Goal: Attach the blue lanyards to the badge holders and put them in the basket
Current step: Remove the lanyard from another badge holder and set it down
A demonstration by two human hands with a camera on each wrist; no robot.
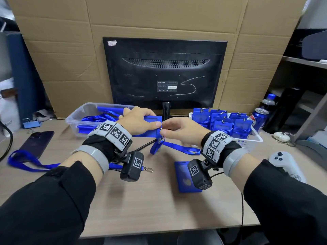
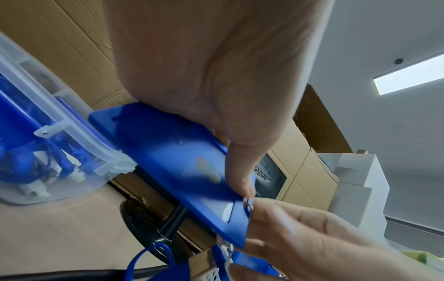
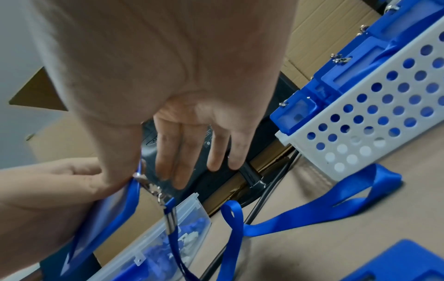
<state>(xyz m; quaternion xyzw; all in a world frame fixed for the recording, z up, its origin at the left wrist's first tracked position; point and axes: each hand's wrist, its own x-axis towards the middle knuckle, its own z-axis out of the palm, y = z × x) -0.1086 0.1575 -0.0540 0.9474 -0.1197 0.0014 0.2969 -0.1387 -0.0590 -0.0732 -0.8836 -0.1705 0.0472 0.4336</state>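
My left hand (image 1: 139, 121) grips a blue badge holder (image 1: 153, 120) flat above the table; its thumb (image 2: 240, 171) lies along the edge near the slot. At that end my right hand (image 1: 177, 129) pinches the metal clasp (image 1: 161, 129) of a blue lanyard (image 1: 178, 148), whose strap trails onto the table. The right wrist view shows the clasp (image 3: 149, 186) at the holder's (image 3: 115, 218) edge, the other fingers straight. A white perforated basket (image 1: 254, 138) at right holds several holders with lanyards. A second holder (image 1: 184, 177) and another lanyard (image 1: 26, 161) lie on the table.
A clear bin (image 1: 83, 110) of lanyards and holders stands at the back left. A monitor's back (image 1: 164, 73) and cardboard rise behind. A phone (image 1: 37, 144) lies left; a can (image 1: 259, 117), a bottle (image 1: 269, 101) and a white controller (image 1: 286, 163) are right. A black cable (image 1: 143, 147) crosses the middle.
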